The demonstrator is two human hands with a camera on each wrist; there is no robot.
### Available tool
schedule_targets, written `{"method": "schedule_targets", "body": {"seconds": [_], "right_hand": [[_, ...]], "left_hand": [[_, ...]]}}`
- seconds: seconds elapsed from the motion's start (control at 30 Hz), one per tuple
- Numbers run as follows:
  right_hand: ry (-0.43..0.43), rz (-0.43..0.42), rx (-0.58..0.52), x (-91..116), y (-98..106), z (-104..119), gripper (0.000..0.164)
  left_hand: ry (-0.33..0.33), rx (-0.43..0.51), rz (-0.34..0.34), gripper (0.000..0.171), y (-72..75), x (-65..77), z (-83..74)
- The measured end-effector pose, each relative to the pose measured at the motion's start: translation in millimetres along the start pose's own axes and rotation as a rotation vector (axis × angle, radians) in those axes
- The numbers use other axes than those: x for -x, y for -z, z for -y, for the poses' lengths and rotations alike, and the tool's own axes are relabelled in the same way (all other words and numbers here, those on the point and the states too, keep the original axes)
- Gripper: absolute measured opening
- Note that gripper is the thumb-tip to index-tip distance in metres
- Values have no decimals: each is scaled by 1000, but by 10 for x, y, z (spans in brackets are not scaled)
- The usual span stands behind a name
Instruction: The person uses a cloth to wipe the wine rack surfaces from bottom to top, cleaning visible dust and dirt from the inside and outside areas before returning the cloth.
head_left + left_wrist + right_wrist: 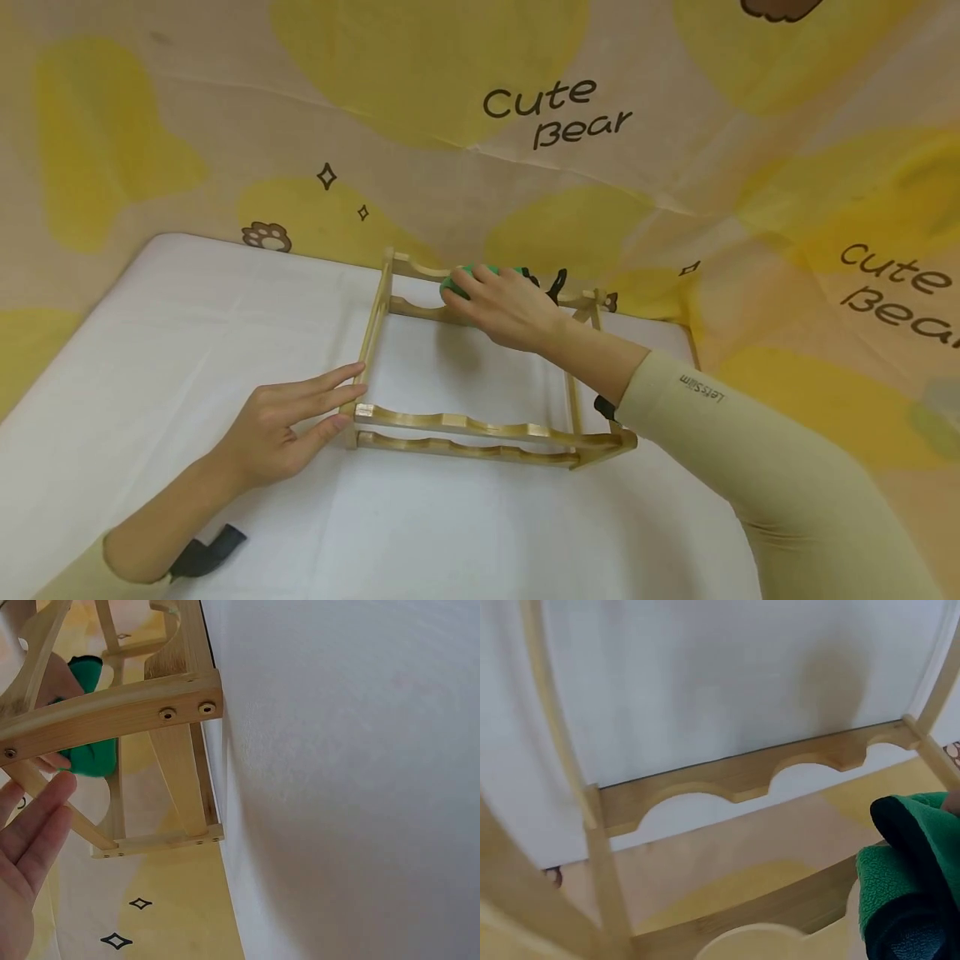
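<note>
A pale wooden rack (pixel 457 422) with scalloped rails stands on the white table. My right hand (pixel 513 308) reaches across it and grips a folded green cloth (pixel 900 885) with dark edging, held against the far upper rail (pixel 416 267). In the left wrist view the green cloth (pixel 97 754) shows through the rack's end frame. My left hand (pixel 281 425) is at the near left corner of the rack, its extended fingers (pixel 45 825) touching the side bar (pixel 372 333) and the thumb by the front post.
The white table (pixel 187 358) runs back to a yellow and beige printed fabric backdrop (pixel 450 100). Black straps (pixel 210 552) show at the wrists. The rack's right end frame (pixel 603 450) is under my right forearm.
</note>
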State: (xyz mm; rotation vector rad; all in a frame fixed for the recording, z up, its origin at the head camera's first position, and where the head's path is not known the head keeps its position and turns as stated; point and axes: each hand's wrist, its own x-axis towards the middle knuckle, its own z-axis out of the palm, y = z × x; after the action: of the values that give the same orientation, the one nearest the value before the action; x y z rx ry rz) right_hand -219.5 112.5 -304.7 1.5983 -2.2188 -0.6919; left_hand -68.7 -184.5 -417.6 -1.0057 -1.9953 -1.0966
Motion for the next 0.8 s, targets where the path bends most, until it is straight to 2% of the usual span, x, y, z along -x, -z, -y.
{"method": "schedule_targets", "body": {"seconds": [0.3,0.43,0.6,0.8], "right_hand": [[-35,-30,19,-386,-23,138,22],[-52,-49,29,-466,-46,160,24],[-62,-38,31,-420,-54,135,23],[-53,10,31,-212,-51,44,19]], "left_hand": [[-2,3,5,42,10,-7,-4],[-3,1,4,42,3,-8,-1],[-5,3,4,42,-3,-4,-1],[-3,-7,1,42,-2,-8,-12]]}}
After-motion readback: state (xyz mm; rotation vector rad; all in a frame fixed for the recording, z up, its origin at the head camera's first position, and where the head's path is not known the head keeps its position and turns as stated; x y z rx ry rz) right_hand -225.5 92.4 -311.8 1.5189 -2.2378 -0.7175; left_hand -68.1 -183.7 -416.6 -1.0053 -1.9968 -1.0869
